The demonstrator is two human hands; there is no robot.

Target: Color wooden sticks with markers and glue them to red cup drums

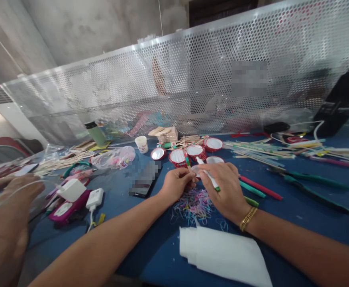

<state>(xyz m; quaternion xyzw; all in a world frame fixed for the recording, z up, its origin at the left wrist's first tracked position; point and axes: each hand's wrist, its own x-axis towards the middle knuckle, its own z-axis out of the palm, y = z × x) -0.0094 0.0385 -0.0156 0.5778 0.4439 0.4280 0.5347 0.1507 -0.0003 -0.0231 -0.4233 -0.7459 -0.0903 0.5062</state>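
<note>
I find the banded stick [187, 160], marked green and red near its upper end, standing at a slant at the centre of the table, just in front of the red-edged rounds [178, 156]. The left hand [177, 184] pinches its lower part between thumb and fingers. The right hand [224, 186] grasps a white pen with a green end [212, 178], its pale tip just beside the stick; I cannot tell whether the two touch. A gold bracelet [248, 219] circles the right wrist.

Directly below the hands I note a loose heap of coloured thread [192, 205], and nearer the camera a white object [222, 255] lying flat, its nature unclear to me. To the right lie a red pen [262, 188] and green-handled pliers [314, 191]. To the left I record a dark phone [144, 179], partly blurred, with a paper cup [141, 144] beyond it. At the far left, another person's hand [20, 189] appears; I cannot determine its grip.
</note>
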